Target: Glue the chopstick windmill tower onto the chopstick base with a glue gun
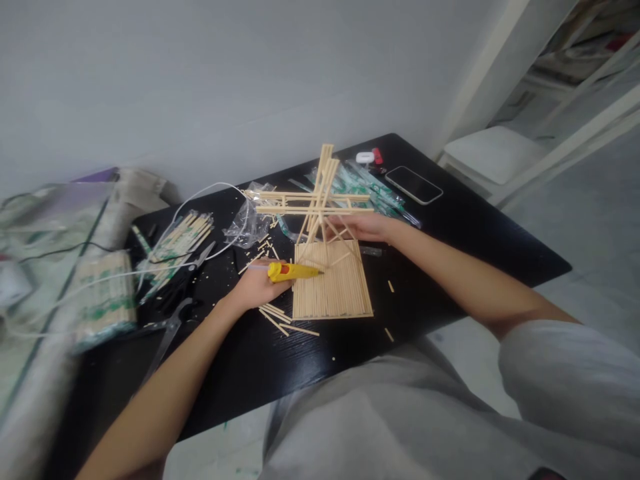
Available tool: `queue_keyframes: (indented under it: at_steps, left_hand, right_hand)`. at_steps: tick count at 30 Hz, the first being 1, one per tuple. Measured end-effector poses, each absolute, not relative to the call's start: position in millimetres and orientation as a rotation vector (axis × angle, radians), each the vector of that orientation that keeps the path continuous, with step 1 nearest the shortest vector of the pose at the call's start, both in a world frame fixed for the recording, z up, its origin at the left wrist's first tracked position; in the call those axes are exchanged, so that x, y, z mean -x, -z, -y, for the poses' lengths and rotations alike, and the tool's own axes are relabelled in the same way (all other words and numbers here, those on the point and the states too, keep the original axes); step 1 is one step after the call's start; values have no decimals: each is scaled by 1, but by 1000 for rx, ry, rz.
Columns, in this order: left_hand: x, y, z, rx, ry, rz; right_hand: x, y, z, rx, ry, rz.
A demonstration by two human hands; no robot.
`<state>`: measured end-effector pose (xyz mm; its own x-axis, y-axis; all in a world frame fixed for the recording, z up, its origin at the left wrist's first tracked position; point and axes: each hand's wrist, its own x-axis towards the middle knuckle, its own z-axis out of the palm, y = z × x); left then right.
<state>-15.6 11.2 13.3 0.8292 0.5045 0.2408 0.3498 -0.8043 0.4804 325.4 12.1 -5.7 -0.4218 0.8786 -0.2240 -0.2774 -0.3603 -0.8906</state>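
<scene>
A model of pale wooden sticks stands on the black table. It has a square stick base [333,287], with slanting legs rising from the rear to crossed arms, like a windmill [320,207]. My left hand [257,287] is closed around a yellow hot glue gun [295,271], whose dark tip points right over the base. Behind the legs, my right hand [363,225] grips the model at its upper frame; the sticks partly cover its fingertips. Short loose sticks [275,313] lie beside and below my left hand.
Scissors [203,257] and pliers [173,327] lie at left, near packs of sticks [183,243]. A white cable [200,190] loops there. More wrapped sticks [370,190], a phone [414,185] and a white earphone case [365,158] lie at the back right. Behind stands a wall.
</scene>
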Motion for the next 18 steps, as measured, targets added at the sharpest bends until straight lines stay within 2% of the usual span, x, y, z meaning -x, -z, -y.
queue_keyframes:
  at_steps: [18]
  left_hand:
    - [17, -11, -12, -2570, -492, -629]
  right_hand:
    - [-326, 3, -10, 928, -1856, 1067]
